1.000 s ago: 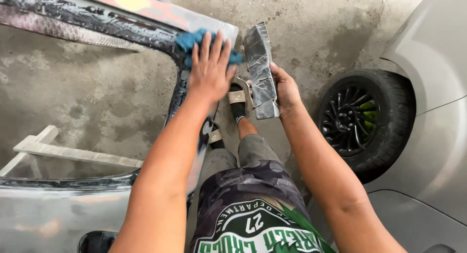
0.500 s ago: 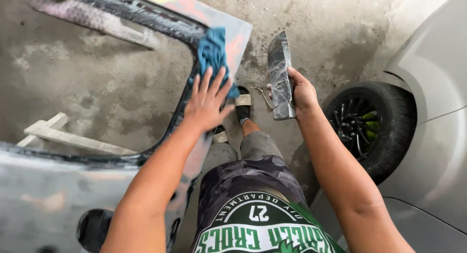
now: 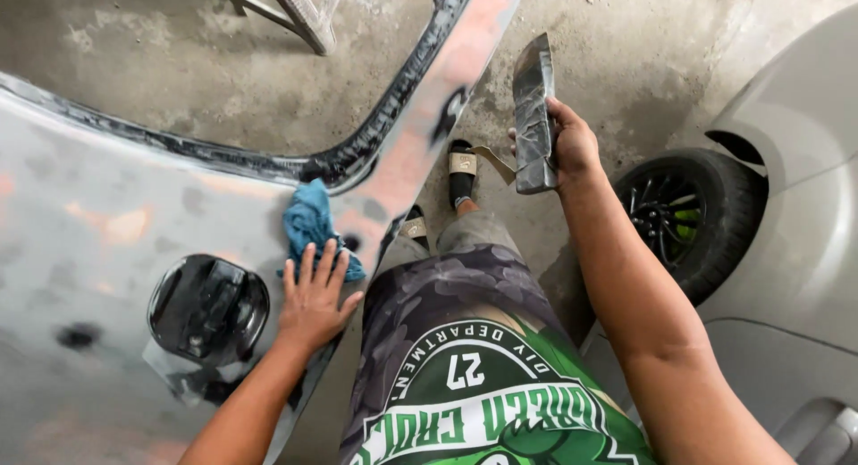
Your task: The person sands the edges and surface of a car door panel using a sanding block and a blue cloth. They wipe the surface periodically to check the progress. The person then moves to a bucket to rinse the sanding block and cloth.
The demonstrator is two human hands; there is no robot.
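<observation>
1. Where the person stood, the floor (image 3: 626, 45) was bare grey concrete, stained and dusty, with a pale wooden frame (image 3: 295, 9) lying near the top edge
2. A large grey car panel (image 3: 98, 206), patched with orange and dark spots, filled the left side; its window opening was rimmed in black, and a round black recess (image 3: 207, 309) sat in its lower part
3. A grey car stood at the right, its black wheel (image 3: 684, 219) just beside the right forearm
4. The left hand (image 3: 313, 300) lay flat on the panel, fingers spread wide, fingertips pressing the lower edge of a blue cloth (image 3: 313, 224) bunched under the window corner
5. The right hand (image 3: 572, 148) was closed around a flat board (image 3: 534, 117) caked in grey, held out over the floor, well apart from the panel
6. The board's long axis ran almost straight up and down the picture, its narrower end pointing away from the person, its lower end level with the sandalled foot (image 3: 462, 170)
</observation>
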